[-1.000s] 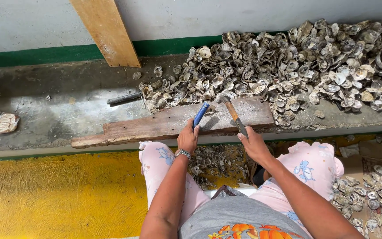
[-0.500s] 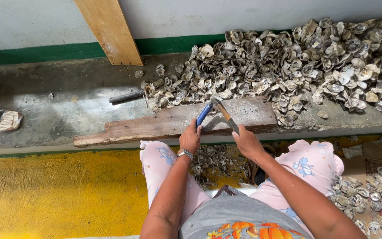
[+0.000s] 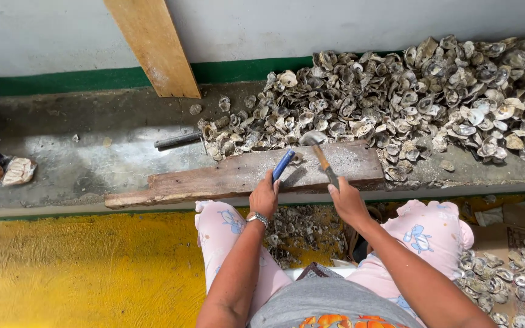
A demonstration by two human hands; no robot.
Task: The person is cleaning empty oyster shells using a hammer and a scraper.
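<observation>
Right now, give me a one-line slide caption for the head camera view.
Seated person's left hand holds a blue-handled tool and right hand a hammer over a wooden board beside heaped oyster shells.

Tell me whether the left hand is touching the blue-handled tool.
Touching. The head view shows the left hand wrapped around the blue-handled tool, whose tip rests on the wooden board.

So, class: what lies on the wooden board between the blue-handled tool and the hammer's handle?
In the head view, between the blue-handled tool and the hammer, the board shows only pale grit and shadow; whether a shell sits at the tool's tip is unclear.
</observation>
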